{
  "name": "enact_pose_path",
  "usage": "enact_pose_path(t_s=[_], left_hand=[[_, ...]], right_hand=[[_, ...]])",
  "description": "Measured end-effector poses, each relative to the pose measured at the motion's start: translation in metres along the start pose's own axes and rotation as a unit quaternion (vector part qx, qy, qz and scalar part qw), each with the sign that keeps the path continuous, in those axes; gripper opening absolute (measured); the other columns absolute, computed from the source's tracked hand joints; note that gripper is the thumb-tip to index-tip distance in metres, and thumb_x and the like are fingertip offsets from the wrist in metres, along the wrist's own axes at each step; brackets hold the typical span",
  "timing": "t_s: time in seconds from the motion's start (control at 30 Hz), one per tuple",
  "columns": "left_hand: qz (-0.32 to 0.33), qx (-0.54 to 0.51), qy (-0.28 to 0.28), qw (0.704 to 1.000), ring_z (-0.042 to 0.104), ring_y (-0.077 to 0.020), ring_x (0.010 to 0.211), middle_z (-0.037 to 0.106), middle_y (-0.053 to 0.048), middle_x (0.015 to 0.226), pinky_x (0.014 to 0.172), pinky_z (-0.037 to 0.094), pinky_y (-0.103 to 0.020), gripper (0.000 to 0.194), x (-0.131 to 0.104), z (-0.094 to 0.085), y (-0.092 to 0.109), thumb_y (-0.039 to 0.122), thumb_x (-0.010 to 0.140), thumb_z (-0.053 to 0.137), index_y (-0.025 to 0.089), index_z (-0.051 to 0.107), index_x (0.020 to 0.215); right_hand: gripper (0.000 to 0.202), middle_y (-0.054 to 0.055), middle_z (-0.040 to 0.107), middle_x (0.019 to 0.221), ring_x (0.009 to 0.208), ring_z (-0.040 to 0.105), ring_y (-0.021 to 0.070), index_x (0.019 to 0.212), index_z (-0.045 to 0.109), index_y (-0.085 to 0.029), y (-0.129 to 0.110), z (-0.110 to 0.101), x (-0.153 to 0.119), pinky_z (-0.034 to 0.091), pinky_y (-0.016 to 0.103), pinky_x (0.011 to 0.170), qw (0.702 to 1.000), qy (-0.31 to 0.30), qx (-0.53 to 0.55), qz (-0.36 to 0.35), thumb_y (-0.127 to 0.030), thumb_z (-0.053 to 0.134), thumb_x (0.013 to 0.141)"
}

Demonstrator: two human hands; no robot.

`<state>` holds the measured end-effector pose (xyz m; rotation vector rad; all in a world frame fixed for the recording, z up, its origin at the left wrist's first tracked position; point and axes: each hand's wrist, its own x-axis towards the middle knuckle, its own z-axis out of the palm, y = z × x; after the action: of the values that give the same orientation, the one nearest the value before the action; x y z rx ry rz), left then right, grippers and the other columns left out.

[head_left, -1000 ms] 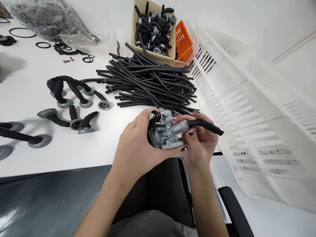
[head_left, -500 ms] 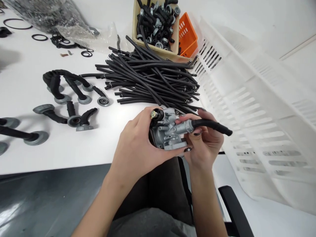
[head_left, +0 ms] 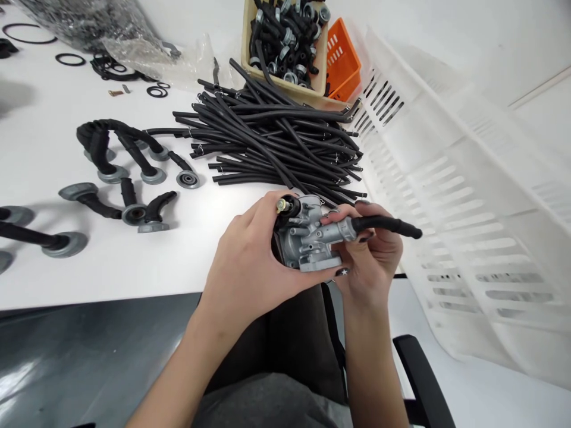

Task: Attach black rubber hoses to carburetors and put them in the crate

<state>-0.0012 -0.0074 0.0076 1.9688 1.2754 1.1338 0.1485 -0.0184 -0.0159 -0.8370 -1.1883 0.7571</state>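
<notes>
One black tube (head_left: 386,224), gripped at its metal collar (head_left: 345,229) by the curled right hand (head_left: 370,261), lies slightly more level than a second ago, which may mean the collar is being turned. The left hand (head_left: 250,252) is wrapped around the metal part (head_left: 308,242) meeting that collar; a hose heap (head_left: 276,142) lies on the desk (head_left: 187,255) beyond both hands.
</notes>
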Motion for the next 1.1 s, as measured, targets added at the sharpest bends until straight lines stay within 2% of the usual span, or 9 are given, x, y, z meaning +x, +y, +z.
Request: enact_pose_path(t_s=[0.23, 0.4, 0.63, 0.73, 0.83, 0.9, 0.97, 1.03, 1.1], left_hand=[[-0.013, 0.005, -0.002, 1.0, 0.068, -0.0273, 0.096, 0.069, -0.002, 0.11, 0.079, 0.056, -0.042, 0.068, -0.0006, -0.0005, -0.0006, 0.047, 0.059, 0.086, 0.028, 0.051, 0.114], [-0.007, 0.003, -0.001, 1.0, 0.068, -0.0259, 0.095, 0.069, -0.002, 0.108, 0.079, 0.055, -0.039, 0.066, -0.0008, -0.0004, 0.0003, 0.046, 0.06, 0.085, 0.028, 0.051, 0.114], [-0.006, 0.005, -0.005, 1.0, 0.068, -0.0268, 0.094, 0.069, -0.002, 0.107, 0.079, 0.055, -0.041, 0.066, -0.0009, -0.0003, 0.0006, 0.046, 0.06, 0.085, 0.028, 0.05, 0.113], [-0.009, 0.002, -0.004, 1.0, 0.068, -0.028, 0.097, 0.069, -0.003, 0.11, 0.081, 0.055, -0.043, 0.066, -0.001, -0.0001, 0.0001, 0.046, 0.06, 0.085, 0.029, 0.05, 0.114], [-0.005, 0.004, 0.004, 1.0, 0.068, -0.0286, 0.098, 0.069, -0.003, 0.111, 0.08, 0.056, -0.043, 0.066, -0.001, 0.0004, -0.0006, 0.046, 0.06, 0.085, 0.03, 0.051, 0.114], [-0.005, 0.005, 0.003, 1.0, 0.068, -0.028, 0.097, 0.07, -0.002, 0.11, 0.079, 0.055, -0.042, 0.065, -0.0007, 0.0004, -0.0006, 0.047, 0.061, 0.085, 0.029, 0.051, 0.114], [-0.008, 0.002, 0.002, 1.0, 0.068, -0.0274, 0.097, 0.07, -0.003, 0.11, 0.079, 0.055, -0.041, 0.065, -0.0004, 0.0001, -0.0002, 0.047, 0.061, 0.084, 0.028, 0.051, 0.114], [-0.009, -0.001, -0.001, 1.0, 0.068, -0.0271, 0.098, 0.069, -0.003, 0.111, 0.079, 0.055, -0.041, 0.064, -0.0002, -0.0002, 0.0002, 0.048, 0.062, 0.084, 0.028, 0.051, 0.114], [-0.006, 0.0, -0.001, 1.0, 0.068, -0.0273, 0.098, 0.069, -0.003, 0.111, 0.08, 0.055, -0.042, 0.065, -0.0002, -0.0004, 0.0006, 0.048, 0.062, 0.084, 0.028, 0.051, 0.114]], right_hand=[[0.018, 0.0, 0.074, 0.089, 0.083, 0.073, 0.0232, 0.099, 0.073, -0.033, 0.0005, 0.0014, 0.0003, 0.062, 0.043, 0.078, 0.999, 0.027, -0.013, -0.011, -0.041, 0.074, 0.083], [0.018, 0.0, 0.069, 0.084, 0.076, 0.072, 0.0215, 0.093, 0.075, -0.031, 0.0023, 0.0025, 0.0009, 0.061, 0.038, 0.069, 0.999, 0.045, -0.007, -0.021, -0.039, 0.08, 0.077], [0.027, -0.001, 0.063, 0.086, 0.074, 0.07, 0.0208, 0.089, 0.072, -0.032, 0.0031, 0.0006, 0.0035, 0.061, 0.037, 0.065, 1.0, 0.029, 0.006, -0.01, -0.044, 0.085, 0.069], [0.031, 0.003, 0.068, 0.1, 0.079, 0.07, 0.0225, 0.099, 0.073, -0.029, -0.0007, -0.0005, 0.0041, 0.063, 0.042, 0.073, 0.999, 0.013, 0.031, 0.003, -0.05, 0.078, 0.075], [0.034, 0.005, 0.069, 0.121, 0.09, 0.07, 0.0246, 0.118, 0.069, -0.029, -0.0046, -0.0017, 0.0032, 0.061, 0.046, 0.083, 0.999, -0.023, 0.038, 0.024, -0.04, 0.066, 0.086], [0.031, 0.005, 0.068, 0.127, 0.104, 0.069, 0.027, 0.117, 0.07, -0.028, -0.0053, -0.0023, 0.0025, 0.06, 0.047, 0.089, 0.999, -0.04, 0.028, 0.014, -0.033, 0.063, 0.088], [0.023, 0.004, 0.069, 0.126, 0.108, 0.068, 0.0278, 0.109, 0.073, -0.028, -0.0044, -0.0023, 0.0024, 0.059, 0.047, 0.089, 0.999, -0.041, 0.01, 0.013, -0.033, 0.064, 0.088], [0.017, 0.003, 0.07, 0.123, 0.096, 0.071, 0.0249, 0.101, 0.073, -0.029, -0.003, -0.0017, 0.0029, 0.061, 0.043, 0.082, 0.999, -0.029, -0.004, 0.021, -0.037, 0.07, 0.086], [0.02, 0.002, 0.072, 0.118, 0.082, 0.072, 0.0206, 0.095, 0.07, -0.03, -0.0019, -0.0006, 0.0038, 0.062, 0.04, 0.076, 1.0, -0.018, -0.005, 0.023, -0.04, 0.077, 0.08]])
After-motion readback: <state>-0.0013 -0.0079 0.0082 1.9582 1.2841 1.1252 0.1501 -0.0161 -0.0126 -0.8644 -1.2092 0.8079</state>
